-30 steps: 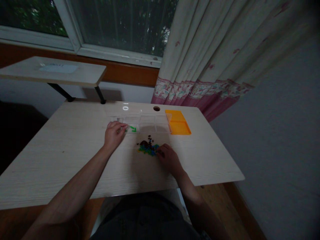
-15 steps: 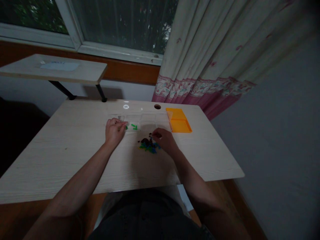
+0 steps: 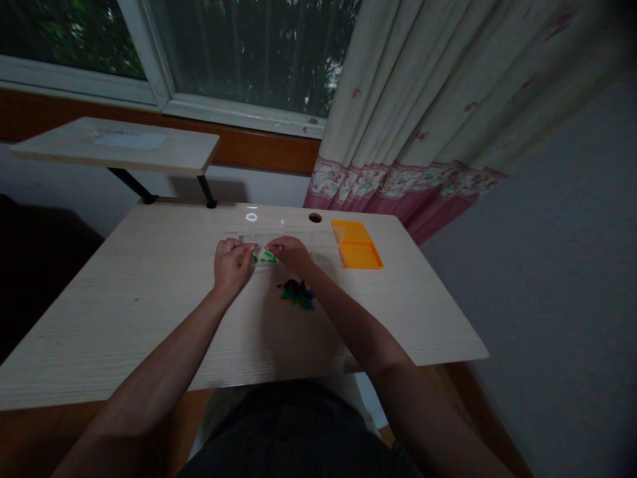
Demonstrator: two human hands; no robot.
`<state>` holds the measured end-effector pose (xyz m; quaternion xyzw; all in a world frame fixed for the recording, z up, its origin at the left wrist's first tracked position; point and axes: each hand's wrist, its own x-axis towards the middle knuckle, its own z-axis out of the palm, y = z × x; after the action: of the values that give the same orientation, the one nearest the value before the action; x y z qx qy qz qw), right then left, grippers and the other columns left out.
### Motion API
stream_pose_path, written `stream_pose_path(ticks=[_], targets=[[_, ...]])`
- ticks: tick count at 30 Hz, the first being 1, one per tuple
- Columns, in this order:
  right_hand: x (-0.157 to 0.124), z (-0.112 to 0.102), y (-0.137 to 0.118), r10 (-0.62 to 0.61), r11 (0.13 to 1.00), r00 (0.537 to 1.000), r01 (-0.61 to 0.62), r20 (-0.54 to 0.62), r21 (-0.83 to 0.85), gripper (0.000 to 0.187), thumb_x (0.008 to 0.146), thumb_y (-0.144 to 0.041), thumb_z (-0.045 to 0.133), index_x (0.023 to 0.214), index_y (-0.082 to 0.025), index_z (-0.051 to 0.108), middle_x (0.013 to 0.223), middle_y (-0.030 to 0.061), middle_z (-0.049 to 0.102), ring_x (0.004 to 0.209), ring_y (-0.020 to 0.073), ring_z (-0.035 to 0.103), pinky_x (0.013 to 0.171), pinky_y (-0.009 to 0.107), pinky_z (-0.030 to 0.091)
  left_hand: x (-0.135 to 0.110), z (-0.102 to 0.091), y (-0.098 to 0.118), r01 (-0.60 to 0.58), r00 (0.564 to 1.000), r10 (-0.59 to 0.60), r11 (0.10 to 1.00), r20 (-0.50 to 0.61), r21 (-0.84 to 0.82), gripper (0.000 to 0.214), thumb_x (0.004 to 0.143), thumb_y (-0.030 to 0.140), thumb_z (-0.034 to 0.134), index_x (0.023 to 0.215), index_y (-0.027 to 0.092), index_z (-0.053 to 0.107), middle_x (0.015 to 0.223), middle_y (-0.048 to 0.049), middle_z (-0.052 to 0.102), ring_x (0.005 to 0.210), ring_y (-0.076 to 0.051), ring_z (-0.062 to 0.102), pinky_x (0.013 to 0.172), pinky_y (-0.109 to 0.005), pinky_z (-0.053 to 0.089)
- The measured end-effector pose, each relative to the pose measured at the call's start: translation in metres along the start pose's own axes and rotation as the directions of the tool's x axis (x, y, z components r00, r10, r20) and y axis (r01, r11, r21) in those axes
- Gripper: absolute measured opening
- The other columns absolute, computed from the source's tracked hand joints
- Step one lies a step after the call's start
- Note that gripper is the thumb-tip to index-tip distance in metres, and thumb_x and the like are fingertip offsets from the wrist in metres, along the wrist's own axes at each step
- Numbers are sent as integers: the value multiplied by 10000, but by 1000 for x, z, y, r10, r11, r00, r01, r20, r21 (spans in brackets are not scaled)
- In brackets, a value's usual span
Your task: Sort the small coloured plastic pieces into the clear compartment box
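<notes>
My left hand [image 3: 233,267] is closed at the left end of a clear compartmented plastic tray [image 3: 326,240], its thumb and fingertips together. What those fingertips hold, if anything, is too small to make out. My right hand [image 3: 291,254] reaches over the tray with its fingers pinched, close to the left fingertips; I cannot make out anything in the pinch. Between and below the two hands lie several small green pieces [image 3: 269,257] in a tray compartment. Nearer to me, a pile of small dark, green, blue and yellow pieces [image 3: 297,294] rests on the table, below my right wrist.
An orange plastic case [image 3: 357,245] lies beside the tray's right end on the pale wooden table [image 3: 164,312]. A raised shelf [image 3: 164,156] on black legs stands at the back left. Behind are a round cable hole [image 3: 315,218], a curtain [image 3: 398,119] and a window.
My right hand has moved from the pile up and left to the tray, near my left hand. The left hand stays at the tray's left end. The view has shifted slightly.
</notes>
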<state>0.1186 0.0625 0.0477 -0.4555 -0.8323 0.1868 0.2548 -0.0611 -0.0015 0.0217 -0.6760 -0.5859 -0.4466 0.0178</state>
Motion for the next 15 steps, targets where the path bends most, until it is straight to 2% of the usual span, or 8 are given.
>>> stream_pose_path(ticks=[4,7,9,12,15], targets=[[-22,-25,10,-30,998,1000,30,8,59,173,908,-239,589,949,-180,747,952,52,738,854,143,636,818,246,458,-2,3,2,-60,998,60,998,1,-33,245,935,360,536,964,223,737,826,-51,570,849,-206,511,809,-365,429],[-49,-41,16,23,998,997,-27,74,57,164,886,-221,606,955,-189,751,904,41,732,764,133,619,745,244,454,-7,8,7,-188,974,201,975,107,-115,202,922,347,565,963,236,728,847,-49,597,857,-198,521,803,-355,434],[-70,-48,19,52,996,991,-61,125,65,166,873,-212,619,977,-194,748,889,34,725,728,123,607,718,236,451,-12,11,14,-279,920,317,943,229,-182,183,917,334,573,974,244,722,876,-49,613,876,-196,531,808,-351,437],[-100,-52,22,80,995,985,-89,155,53,173,859,-187,627,987,-198,744,895,34,709,723,117,603,713,232,456,-18,14,26,-370,793,456,887,404,-276,174,908,345,588,980,241,708,934,-49,621,924,-201,542,855,-356,433],[-123,-54,22,63,998,986,-66,155,17,176,843,-145,635,970,-201,743,912,38,696,804,136,621,778,249,472,-21,12,34,-387,688,513,858,514,-339,213,875,402,631,984,227,684,971,-49,618,957,-208,544,879,-356,427]])
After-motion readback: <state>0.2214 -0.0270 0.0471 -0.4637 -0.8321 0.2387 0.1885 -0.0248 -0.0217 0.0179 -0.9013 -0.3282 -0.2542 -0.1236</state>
